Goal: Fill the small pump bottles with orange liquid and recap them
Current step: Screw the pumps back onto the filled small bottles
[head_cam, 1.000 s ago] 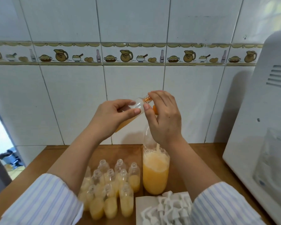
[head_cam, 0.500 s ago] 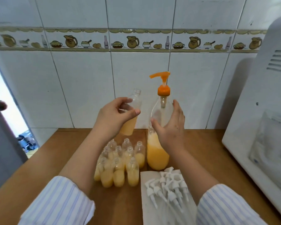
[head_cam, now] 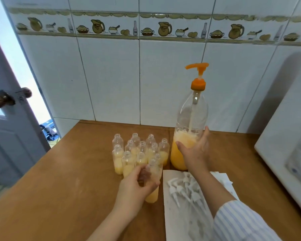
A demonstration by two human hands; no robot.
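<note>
the wooden counter [head_cam: 63, 180] fills the lower frame under a white tiled wall [head_cam: 111, 75]. right of centre stands the big pump bottle [head_cam: 189, 129], orange liquid in its lower part – the right hand [head_cam: 195, 150] rests against its side, fingers straight and spread. at centre a cluster of small uncapped bottles [head_cam: 139, 152], partly filled. just below them the left hand [head_cam: 135, 186] grips one small bottle [head_cam: 153, 181], its base on the counter. lower right, white pump caps [head_cam: 184, 188] lie on a paper sheet [head_cam: 181, 223].
</note>
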